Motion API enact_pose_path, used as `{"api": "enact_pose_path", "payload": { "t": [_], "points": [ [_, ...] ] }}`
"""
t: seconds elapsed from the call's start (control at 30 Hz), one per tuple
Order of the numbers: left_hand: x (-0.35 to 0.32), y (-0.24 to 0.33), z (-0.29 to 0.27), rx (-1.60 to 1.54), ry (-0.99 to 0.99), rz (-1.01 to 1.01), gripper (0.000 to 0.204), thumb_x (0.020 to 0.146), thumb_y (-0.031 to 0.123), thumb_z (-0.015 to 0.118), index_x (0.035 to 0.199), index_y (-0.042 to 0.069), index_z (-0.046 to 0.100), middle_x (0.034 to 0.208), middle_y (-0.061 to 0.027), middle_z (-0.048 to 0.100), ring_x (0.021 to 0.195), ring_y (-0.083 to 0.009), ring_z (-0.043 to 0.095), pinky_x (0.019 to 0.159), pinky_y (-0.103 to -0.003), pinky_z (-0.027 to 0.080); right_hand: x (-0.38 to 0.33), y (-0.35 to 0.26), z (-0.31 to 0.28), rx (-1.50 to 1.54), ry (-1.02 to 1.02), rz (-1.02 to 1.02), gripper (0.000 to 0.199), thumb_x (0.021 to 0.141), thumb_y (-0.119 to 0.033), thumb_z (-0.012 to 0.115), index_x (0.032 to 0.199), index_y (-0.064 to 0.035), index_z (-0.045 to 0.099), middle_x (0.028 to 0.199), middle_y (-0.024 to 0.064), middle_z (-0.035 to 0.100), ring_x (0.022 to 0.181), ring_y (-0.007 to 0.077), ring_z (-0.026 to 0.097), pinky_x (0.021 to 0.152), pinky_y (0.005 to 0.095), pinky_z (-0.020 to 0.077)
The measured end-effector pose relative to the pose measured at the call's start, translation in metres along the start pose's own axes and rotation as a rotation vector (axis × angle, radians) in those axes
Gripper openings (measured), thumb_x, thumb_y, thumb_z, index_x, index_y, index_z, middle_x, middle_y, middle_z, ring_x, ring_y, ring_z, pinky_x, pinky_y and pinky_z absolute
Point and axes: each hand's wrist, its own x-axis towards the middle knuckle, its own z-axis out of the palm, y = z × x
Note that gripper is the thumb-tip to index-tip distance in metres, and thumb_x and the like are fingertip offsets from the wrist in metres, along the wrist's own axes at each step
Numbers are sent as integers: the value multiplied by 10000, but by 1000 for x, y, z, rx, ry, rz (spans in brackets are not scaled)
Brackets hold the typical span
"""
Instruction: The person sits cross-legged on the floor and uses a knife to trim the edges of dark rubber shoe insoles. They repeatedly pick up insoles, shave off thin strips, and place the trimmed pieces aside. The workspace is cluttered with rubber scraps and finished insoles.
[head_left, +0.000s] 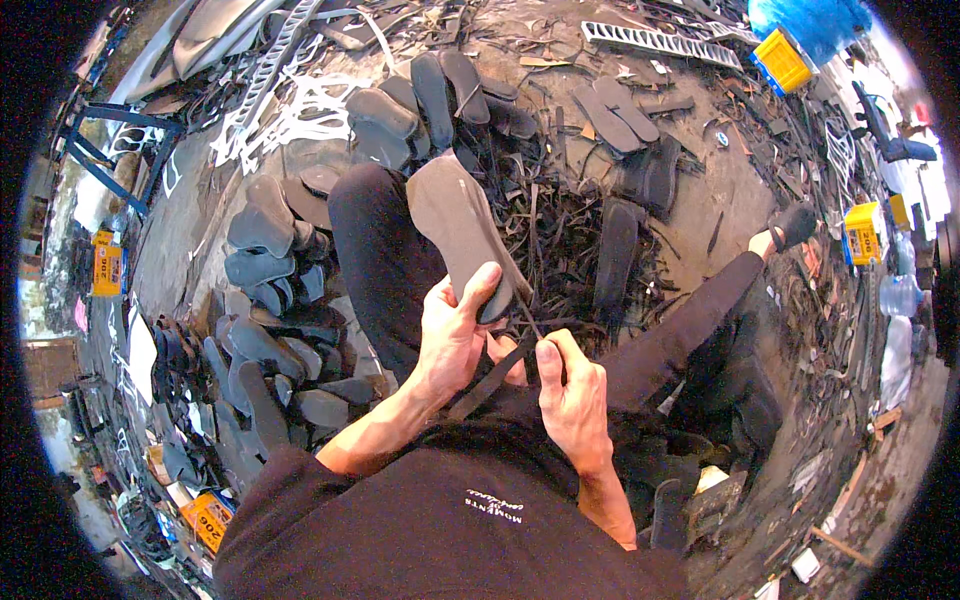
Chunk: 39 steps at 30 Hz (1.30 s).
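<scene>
My left hand (455, 335) grips a grey-brown shoe sole (450, 210) near its lower end, thumb on the flat face. The sole tilts away from me above my lap, its broad end up and to the left. To its right, my right hand (572, 400) is closed in a pinch on a thin dark strip (535, 322). That strip runs up to the sole's right edge, and a narrow sliver stands off that edge. Below the left hand a wider dark band (490, 382) crosses my lap; where its ends go is hidden.
Stacked dark soles (270, 350) lie to the left, and more soles (432, 100) lie ahead. Black offcut strips (555, 225) are heaped between my legs. White perforated sheet scraps (305, 110), a blue metal frame (125, 150) and yellow boxes (783, 62) stand or lie farther out.
</scene>
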Motion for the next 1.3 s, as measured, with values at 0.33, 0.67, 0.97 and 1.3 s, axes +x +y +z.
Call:
{"api": "enact_pose_path", "payload": {
  "t": [0.33, 0.67, 0.97, 1.3],
  "points": [
    [-12, -3, -26, -4, -4, -76, 236, 1043, 179, 742, 1208, 20, 690, 1088, -62, 772, 905, -136, 741, 824, -330, 620, 59, 8, 33, 184, -180, 132, 666, 1093, -643, 479, 1020, -2, 642, 794, 229, 717, 806, 470, 738, 735, 500, 555],
    [-31, 20, -28, 305, -313, -164, 315, 1033, 211, 760, 1240, -7, 667, 982, -75, 760, 812, -173, 737, 815, -337, 617, 148, 32, 52, 828, -290, 34, 609, 1066, -630, 568, 1177, -50, 719, 989, 34, 735, 845, 148, 686, 754, 312, 546],
    [26, 39, -7, 367, 177, 142, 346, 1036, 395, 751, 1155, 72, 715, 971, -7, 747, 789, -85, 685, 709, -287, 578, 35, 15, 36, 429, -132, -70, 461, 1079, -470, 658, 1203, -26, 651, 827, 42, 707, 757, 95, 626, 686, 313, 520],
    [21, 56, 23, 478, -42, 36, 352, 1040, 410, 742, 1138, 72, 723, 922, -2, 741, 756, -78, 669, 675, -279, 558, -11, 46, 24, 150, 47, -73, 352, 1150, -391, 487, 1110, -61, 602, 839, 159, 766, 729, 326, 772, 664, 437, 582]
  ]
}}
